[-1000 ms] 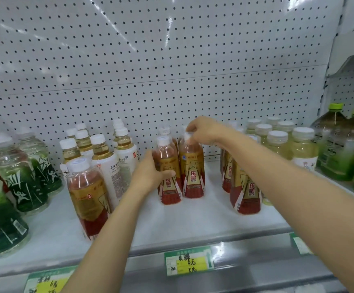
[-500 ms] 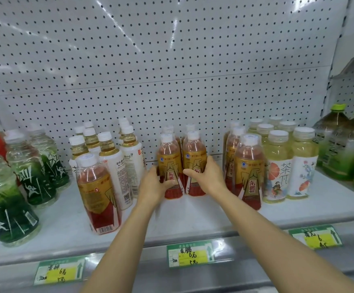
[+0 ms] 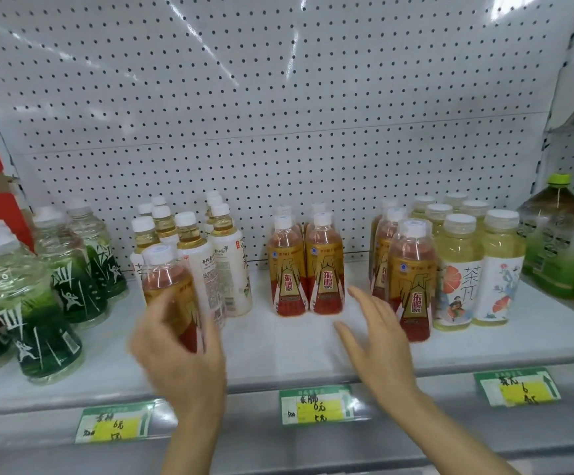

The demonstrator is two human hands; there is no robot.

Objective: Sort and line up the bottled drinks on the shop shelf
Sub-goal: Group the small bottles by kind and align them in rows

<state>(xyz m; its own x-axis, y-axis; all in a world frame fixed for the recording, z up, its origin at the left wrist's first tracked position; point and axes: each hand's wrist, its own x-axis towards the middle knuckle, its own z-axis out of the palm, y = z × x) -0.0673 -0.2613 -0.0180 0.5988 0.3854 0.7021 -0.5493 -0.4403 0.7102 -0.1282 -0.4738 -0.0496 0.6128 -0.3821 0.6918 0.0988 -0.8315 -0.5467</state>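
glossy plastic bottles, matt perforated metal backboard

Both forearms are bare, with no sleeve in view. The left hand and right hand wear no gloves. The left one shows motion blur.

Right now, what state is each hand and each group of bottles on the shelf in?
Left hand: grips the stray red-gold bottle, tilted, in front of the white-label bottles.
Right hand: open, holding nothing.
Middle red-gold pair: upright, side by side.
Right red-gold column: upright.
Yellow tea bottles: upright, capped.
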